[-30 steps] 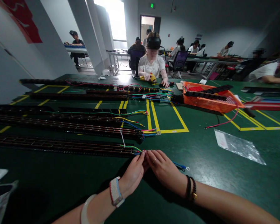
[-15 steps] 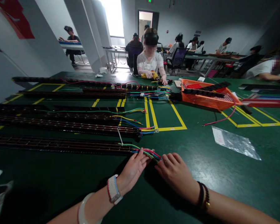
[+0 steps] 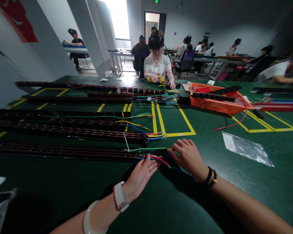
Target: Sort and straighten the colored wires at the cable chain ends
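Note:
My left hand [image 3: 142,172] is closed lightly on several red and blue wires [image 3: 162,160], thumb on top. The wires come out of the right end of a long black channel [image 3: 63,152] with thin bars along it. Beyond that hand, my right hand [image 3: 188,157] pinches the end of a green wire [image 3: 148,149], drawn out straight from the same channel and held apart from the red and blue ones. A white cable tie [image 3: 126,141] stands up where the green wire begins.
More black channels [image 3: 88,132] with coloured wire ends lie behind. An orange basket [image 3: 210,104] holds black parts, with a clear plastic bag [image 3: 246,149] nearer me. Across the green table [image 3: 210,201], a co-worker [image 3: 157,65] holds a yellow tool [image 3: 161,80].
My right hand has moved up and away, pulling the green wire out straight from the bundle. My left hand has stayed in place with the red and blue wires.

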Available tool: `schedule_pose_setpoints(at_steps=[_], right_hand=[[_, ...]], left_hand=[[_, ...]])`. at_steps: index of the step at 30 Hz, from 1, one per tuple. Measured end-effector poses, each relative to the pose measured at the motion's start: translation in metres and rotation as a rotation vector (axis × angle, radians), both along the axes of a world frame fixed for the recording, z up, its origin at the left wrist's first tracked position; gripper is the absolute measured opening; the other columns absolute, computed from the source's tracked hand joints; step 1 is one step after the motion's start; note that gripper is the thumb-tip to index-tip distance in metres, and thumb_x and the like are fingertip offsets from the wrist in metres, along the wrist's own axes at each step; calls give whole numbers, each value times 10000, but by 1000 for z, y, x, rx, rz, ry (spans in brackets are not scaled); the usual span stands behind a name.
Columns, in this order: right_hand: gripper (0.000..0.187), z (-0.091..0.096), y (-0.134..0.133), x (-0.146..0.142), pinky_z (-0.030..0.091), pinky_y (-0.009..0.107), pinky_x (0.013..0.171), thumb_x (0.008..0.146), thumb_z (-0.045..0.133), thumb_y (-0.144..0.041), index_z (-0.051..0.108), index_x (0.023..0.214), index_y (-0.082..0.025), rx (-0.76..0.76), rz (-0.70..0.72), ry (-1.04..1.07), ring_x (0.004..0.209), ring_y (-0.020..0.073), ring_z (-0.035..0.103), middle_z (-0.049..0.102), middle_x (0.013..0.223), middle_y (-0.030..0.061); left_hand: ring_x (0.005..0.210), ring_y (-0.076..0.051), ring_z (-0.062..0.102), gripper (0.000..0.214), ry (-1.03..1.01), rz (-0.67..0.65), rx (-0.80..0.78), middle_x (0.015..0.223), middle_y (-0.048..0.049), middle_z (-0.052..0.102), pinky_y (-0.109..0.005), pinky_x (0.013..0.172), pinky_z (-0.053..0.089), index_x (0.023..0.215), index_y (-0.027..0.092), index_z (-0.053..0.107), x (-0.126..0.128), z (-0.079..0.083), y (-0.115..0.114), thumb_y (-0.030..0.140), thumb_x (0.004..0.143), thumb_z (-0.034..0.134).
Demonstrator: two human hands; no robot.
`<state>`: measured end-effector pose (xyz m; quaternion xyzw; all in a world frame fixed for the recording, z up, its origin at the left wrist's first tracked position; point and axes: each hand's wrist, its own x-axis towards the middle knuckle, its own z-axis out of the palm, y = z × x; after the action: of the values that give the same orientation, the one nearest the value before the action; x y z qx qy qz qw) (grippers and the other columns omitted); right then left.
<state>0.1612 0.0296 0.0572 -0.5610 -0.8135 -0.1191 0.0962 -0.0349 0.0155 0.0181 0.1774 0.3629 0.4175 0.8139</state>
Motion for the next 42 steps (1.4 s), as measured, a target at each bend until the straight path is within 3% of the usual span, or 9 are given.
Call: schedule_pose_setpoints(at_steps=[3,6,10,14,18,23,29,38,42], right_hand=[[269,-14,12,1,283,313,737,916,471,-341,618,758,-180,-100,-13,-25,772,177,517,615,775,42],[255,-17,15,2,300,304,713,904,498,-373,631,797,-184,-184,-5,-8,770,173,548,633,787,38],[315,4,5,2,317,274,659,897,483,-474,635,904,-198,-267,20,132,738,142,578,656,807,27],[367,21,-13,-13,311,287,653,893,461,-508,631,800,-196,-255,65,103,714,155,572,643,741,28],[320,12,-23,-30,294,310,647,905,466,-440,623,778,-191,-237,98,-12,697,178,582,649,719,34],[283,2,-16,-34,299,308,633,925,432,-286,632,756,-179,-276,88,-82,667,176,601,673,717,46],[339,6,-1,-32,342,287,640,921,421,-303,653,712,-173,-325,45,-92,685,170,623,684,715,71],[394,-14,6,-40,372,244,532,933,377,-305,688,727,-178,-429,-18,-84,640,182,659,701,729,72],[395,-7,4,-34,385,243,537,942,382,-351,682,753,-178,-443,-17,-99,651,185,657,700,742,79]], left_hand=[[1034,-211,622,145,11,13,0,1039,-141,678,-400,1015,423,889,107,611,2,0,1,228,879,533],[1033,-213,624,141,-2,14,-4,1037,-145,679,-399,1014,426,892,104,606,2,-2,2,220,882,527],[1013,-205,634,113,6,30,-30,1007,-121,693,-390,1005,433,883,118,606,2,-1,2,205,878,534],[983,-196,642,164,-16,17,1,1009,-115,696,-374,994,435,902,108,629,2,-1,1,216,894,505],[970,-189,639,177,-31,11,45,999,-102,698,-367,982,438,906,112,641,2,-3,0,238,888,517],[974,-202,636,160,-32,-11,46,984,-107,697,-378,968,439,890,122,634,2,-2,-1,257,869,549],[876,-206,661,173,62,-6,57,905,-105,699,-384,880,482,867,125,609,2,-1,-3,295,846,584],[800,-214,671,215,78,-17,78,806,-102,699,-377,817,494,818,110,604,2,-4,-4,324,819,614],[821,-214,668,205,72,-16,84,819,-96,697,-386,839,488,825,111,606,2,-3,-4,316,831,600]])
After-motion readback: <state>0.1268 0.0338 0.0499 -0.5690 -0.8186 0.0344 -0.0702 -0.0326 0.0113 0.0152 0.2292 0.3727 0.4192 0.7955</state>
